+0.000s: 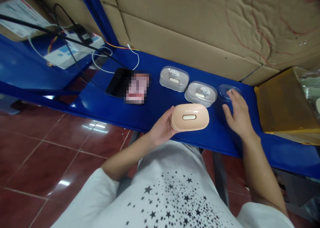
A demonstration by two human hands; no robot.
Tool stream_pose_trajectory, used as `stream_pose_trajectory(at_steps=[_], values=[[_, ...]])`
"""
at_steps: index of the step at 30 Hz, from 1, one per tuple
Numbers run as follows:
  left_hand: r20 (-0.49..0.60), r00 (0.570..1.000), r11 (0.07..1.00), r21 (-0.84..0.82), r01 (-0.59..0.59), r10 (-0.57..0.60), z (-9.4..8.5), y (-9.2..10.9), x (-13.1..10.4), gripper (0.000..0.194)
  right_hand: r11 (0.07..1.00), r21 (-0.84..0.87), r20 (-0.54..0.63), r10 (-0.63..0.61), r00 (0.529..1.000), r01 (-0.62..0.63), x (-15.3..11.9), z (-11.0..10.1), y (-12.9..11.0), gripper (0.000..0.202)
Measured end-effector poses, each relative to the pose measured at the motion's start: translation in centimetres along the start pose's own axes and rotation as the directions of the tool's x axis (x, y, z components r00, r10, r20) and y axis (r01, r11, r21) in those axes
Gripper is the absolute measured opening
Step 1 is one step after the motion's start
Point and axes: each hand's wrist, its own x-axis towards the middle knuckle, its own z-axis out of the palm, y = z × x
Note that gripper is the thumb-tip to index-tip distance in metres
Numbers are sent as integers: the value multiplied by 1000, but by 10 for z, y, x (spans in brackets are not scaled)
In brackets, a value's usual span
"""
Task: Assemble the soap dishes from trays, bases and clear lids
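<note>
A peach-coloured oval dish [196,124] with a white pill-shaped piece in its centre is held by my left hand [163,126], whose fingers grip its left end. My right hand [238,116] is over the right part of the blue table, thumb and fingers apart, fingertips at a clear oval lid [222,92]. Whether the fingertips touch that lid is hard to tell. Behind the dish sit two clear-covered oval containers, one at the left [180,80] and one nearer the lid [207,96], each with a round label on its top.
The blue table [160,116] carries a black stand [116,83] with a blurred pink screen at the left. Cables and a white power strip [66,56] lie farther left. An open cardboard box [287,105] with plastic-wrapped items stands at the right; a cardboard panel [190,38] rises behind.
</note>
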Motion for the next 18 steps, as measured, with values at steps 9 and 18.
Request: stream_pose_trajectory(at_steps=[9,18], values=[[-14,998,998,-29,53,-54,-4,3,-1,28,997,-36,98,65,993,-62,11,2,59,77],[-6,998,998,-15,57,-57,-6,1,0,24,993,113,-66,-19,998,26,3,-32,5,78]])
